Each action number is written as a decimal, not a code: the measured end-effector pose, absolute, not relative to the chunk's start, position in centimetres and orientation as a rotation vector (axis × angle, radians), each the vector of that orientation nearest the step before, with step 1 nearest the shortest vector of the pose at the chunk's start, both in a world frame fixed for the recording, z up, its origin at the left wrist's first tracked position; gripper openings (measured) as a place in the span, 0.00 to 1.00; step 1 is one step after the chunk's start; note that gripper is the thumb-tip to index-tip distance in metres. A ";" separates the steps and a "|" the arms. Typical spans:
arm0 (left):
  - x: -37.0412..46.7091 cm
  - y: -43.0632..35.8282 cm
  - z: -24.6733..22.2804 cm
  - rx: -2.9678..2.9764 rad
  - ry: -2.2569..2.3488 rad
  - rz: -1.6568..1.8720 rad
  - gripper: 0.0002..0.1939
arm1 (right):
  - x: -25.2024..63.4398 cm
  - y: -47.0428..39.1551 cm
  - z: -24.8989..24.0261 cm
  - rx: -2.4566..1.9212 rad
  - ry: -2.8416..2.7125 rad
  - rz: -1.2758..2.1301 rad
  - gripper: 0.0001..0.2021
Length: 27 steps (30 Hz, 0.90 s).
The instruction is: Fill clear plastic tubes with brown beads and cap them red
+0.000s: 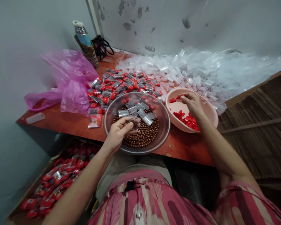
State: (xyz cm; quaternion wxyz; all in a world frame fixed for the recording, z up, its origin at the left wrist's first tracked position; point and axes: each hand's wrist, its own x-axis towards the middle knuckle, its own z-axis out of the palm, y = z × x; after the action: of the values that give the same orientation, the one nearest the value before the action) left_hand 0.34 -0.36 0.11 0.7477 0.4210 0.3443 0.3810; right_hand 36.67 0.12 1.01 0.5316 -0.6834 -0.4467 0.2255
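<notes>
Over the front of a clear plastic bowl (165, 137), my left hand (118, 131) is closed around a small clear container (134, 124) with dark contents. Brown beads (142, 136) fill the bottom of that bowl, and several empty clear containers (144, 115) lie on top of them. My right hand (193, 104) is at a pink basin (212, 120) to the right, its fingers pinching a red cap (176, 99) above the rim. More red caps (187, 121) lie loose inside the basin.
Behind the bowl is a pile of filled containers with red caps (121, 82). Empty clear containers (208, 68) heap along the wall. A pink plastic bag (72, 81) and a thermos (83, 36) stand left. Below sits a box of red packets (61, 175); cardboard (259, 118) is at right.
</notes>
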 end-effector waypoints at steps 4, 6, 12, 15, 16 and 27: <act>0.4 -0.5 0.3 0.873 0.712 0.857 0.18 | 33.0 -1.0 3.0 -1.345 -0.937 0.801 0.07; 0.5 -0.6 0.5 0.840 0.681 0.870 0.18 | 30.1 -1.7 3.8 -1.241 -0.893 0.979 0.08; 0.4 -0.5 0.6 0.680 0.589 0.987 0.16 | 20.9 -2.7 3.5 -1.106 -0.855 1.395 0.13; 0.3 -0.4 0.3 0.562 0.573 1.085 0.18 | 18.7 -2.8 2.8 -1.131 -0.925 1.420 0.14; 0.3 -0.3 0.2 0.537 0.570 1.104 0.18 | 18.4 -2.8 2.6 -1.153 -0.982 1.400 0.14; 0.4 -0.5 0.0 0.576 0.559 1.088 0.18 | 17.9 -2.6 2.9 -1.300 -1.434 1.102 0.13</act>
State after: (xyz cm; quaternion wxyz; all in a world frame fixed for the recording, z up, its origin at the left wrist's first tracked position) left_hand 0.39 -0.46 -0.04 0.7802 0.2665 0.2585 0.5035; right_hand 17.90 -2.61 2.89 0.4414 -0.5236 -0.5779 0.4439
